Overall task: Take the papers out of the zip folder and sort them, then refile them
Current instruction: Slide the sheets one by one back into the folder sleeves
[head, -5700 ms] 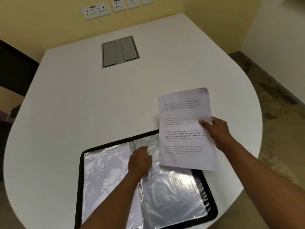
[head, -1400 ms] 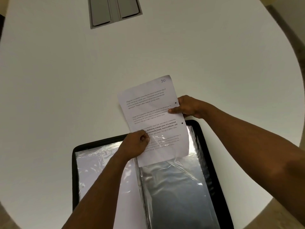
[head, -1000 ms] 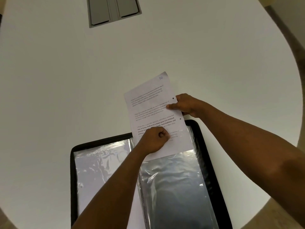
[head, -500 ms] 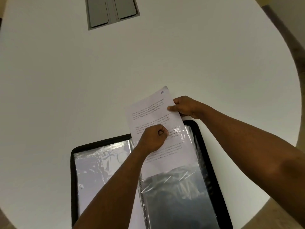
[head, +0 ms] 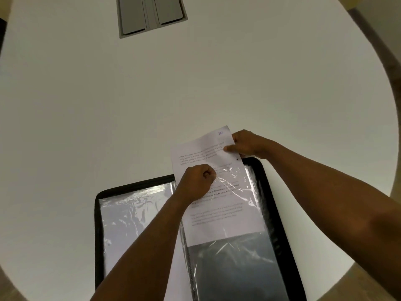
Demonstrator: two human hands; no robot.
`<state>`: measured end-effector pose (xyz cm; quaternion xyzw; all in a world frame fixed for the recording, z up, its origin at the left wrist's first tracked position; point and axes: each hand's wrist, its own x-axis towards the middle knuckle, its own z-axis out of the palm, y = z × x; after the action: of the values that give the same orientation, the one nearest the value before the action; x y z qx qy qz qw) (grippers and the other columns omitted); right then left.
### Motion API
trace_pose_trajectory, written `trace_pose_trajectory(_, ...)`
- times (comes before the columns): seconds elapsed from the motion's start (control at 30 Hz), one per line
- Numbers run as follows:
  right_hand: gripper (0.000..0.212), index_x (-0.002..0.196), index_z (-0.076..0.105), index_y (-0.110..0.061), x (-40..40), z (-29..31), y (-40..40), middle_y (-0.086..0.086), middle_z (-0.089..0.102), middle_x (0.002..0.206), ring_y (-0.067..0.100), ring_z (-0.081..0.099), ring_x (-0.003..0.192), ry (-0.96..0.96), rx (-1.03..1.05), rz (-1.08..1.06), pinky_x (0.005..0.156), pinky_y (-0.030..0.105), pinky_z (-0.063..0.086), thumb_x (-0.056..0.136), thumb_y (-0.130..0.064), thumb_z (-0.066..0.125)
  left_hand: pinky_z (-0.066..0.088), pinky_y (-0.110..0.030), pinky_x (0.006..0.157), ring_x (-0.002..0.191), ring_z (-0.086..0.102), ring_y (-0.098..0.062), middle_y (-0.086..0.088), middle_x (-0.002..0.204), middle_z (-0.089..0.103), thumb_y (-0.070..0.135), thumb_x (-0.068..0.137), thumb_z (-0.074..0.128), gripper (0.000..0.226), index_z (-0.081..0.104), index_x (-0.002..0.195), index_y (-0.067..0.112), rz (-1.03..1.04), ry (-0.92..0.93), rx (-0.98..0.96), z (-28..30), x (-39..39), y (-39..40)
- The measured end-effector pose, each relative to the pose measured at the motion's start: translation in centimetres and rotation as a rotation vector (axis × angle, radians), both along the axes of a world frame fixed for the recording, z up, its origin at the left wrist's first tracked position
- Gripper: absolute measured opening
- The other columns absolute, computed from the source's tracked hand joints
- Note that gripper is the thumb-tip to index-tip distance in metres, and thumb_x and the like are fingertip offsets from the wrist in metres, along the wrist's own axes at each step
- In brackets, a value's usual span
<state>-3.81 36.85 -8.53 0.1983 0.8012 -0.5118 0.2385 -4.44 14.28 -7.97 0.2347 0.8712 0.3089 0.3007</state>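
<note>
A black zip folder [head: 98,224] lies open at the table's near edge, its clear plastic sleeves showing. A printed sheet of paper [head: 223,213] marked "10" sits partly inside the right-hand clear sleeve [head: 236,263], its top third sticking out beyond the folder. My right hand [head: 247,144] pinches the sheet's top right corner. My left hand [head: 198,183] is closed on the sleeve's top edge, holding the plastic up over the sheet. The left-hand sleeve [head: 130,218] holds a white sheet.
The white round table [head: 152,94] carries a grey cable hatch [head: 152,15] set into it at the far side. Floor shows past the table's right edge [head: 386,72].
The sheet has slid further down into the right-hand sleeve, and my right hand has followed it toward the folder. My left hand keeps its hold on the sleeve's opening.
</note>
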Motion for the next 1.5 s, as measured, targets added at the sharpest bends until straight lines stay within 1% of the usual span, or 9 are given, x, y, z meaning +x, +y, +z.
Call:
trace_pose_trajectory(0.13,0.027,0.107,0.069,-0.006,0.2,0.7,0.8,0.013,0.071,0.103,0.029,0.069,0.092,-0.158,0.032,0.201,0.079,0.034,0.058,0.087,-0.023,0.072,0.041,-0.010,0.065,0.076,0.059,-0.005,0.006,0.086,0.068,0.018,0.092,0.060,0.009,0.069,0.092,0.018,0.018,-0.018,-0.007,-0.2,0.0,0.0)
trace_pose_trajectory(0.3,0.029,0.103,0.068,-0.005,-0.1,0.2,0.0,0.011,0.071,0.099,0.027,0.070,0.090,0.028,-0.045,-0.158,0.081,0.040,0.059,0.084,-0.024,0.075,0.036,-0.004,0.062,0.072,0.056,0.001,0.013,0.081,0.064,0.021,0.091,0.060,0.008,0.068,0.090,0.021,0.026,-0.020,-0.009,-0.1,0.0,-0.4)
trace_pose_trajectory(0.37,0.021,0.101,0.068,-0.005,-0.2,0.2,-0.1,0.009,0.068,0.099,0.026,0.067,0.090,0.096,0.102,-0.044,0.079,0.038,0.057,0.086,-0.019,0.072,0.036,-0.007,0.062,0.072,0.055,0.000,0.014,0.080,0.062,0.024,0.091,0.061,0.009,0.068,0.093,0.019,0.024,-0.024,-0.037,0.0,-0.3,-0.8)
trace_pose_trajectory(0.57,0.008,0.086,0.068,-0.021,-0.5,1.5,0.5,0.000,0.065,0.084,0.012,0.062,0.071,-0.145,0.140,0.387,0.058,0.020,0.050,0.084,-0.018,0.074,0.037,-0.014,0.063,0.081,0.057,-0.009,0.010,0.084,0.061,0.023,0.092,0.060,0.012,0.069,0.097,0.018,-0.037,-0.046,-0.163,-0.2,-1.3,-3.1)
trace_pose_trajectory(0.8,0.013,0.100,0.070,-0.021,-1.9,1.4,-3.2,-0.011,0.060,0.082,0.009,0.056,0.082,0.149,0.249,0.408,0.065,0.013,0.037,0.088,-0.024,0.068,0.037,-0.011,0.063,0.081,0.057,-0.006,0.007,0.089,0.065,0.023,0.093,0.060,0.012,0.070,0.097,0.018,0.010,-0.052,-0.100,0.2,-1.1,-2.6)
trace_pose_trajectory(1.0,0.013,0.081,0.071,-0.025,-1.9,1.5,-4.1,-0.014,0.067,0.080,0.006,0.059,0.077,0.006,0.209,0.580,0.077,0.024,0.048,0.085,-0.014,0.066,0.035,-0.008,0.061,0.082,0.057,-0.005,0.007,0.089,0.066,0.022,0.093,0.059,0.014,0.071,0.097,0.017,0.050,-0.009,-0.091,0.0,-0.8,-2.9)
trace_pose_trajectory(1.17,0.009,0.087,0.072,-0.022,-1.0,1.8,-4.6,-0.016,0.066,0.077,0.000,0.057,0.071,-0.031,0.188,0.643,0.070,0.018,0.045,0.086,-0.015,0.067,0.034,-0.006,0.061,0.082,0.057,-0.005,0.009,0.088,0.065,0.022,0.092,0.060,0.011,0.070,0.093,0.019,0.072,0.015,-0.075,-0.1,-0.7,-3.0)
trace_pose_trajectory(1.33,0.018,0.092,0.073,-0.024,-0.5,1.8,-5.0,0.004,0.074,0.098,0.023,0.068,0.091,-0.136,0.209,0.736,0.090,0.039,0.055,0.089,-0.011,0.061,0.036,-0.007,0.065,0.085,0.059,-0.007,0.006,0.093,0.069,0.020,0.092,0.059,0.012,0.070,0.093,0.019,0.078,0.022,-0.059,-0.2,-0.7,-3.2)
trace_pose_trajectory(1.5,0.044,0.102,0.075,-0.020,0.1,2.8,-5.6,0.000,0.067,0.105,0.014,0.058,0.089,-0.178,0.259,0.808,0.082,0.026,0.048,0.084,0.004,0.043,0.042,-0.014,0.069,0.084,0.062,-0.010,0.002,0.091,0.071,0.016,0.092,0.058,0.012,0.071,0.093,0.016,0.094,0.040,-0.043,-0.3,-0.4,-3.3)
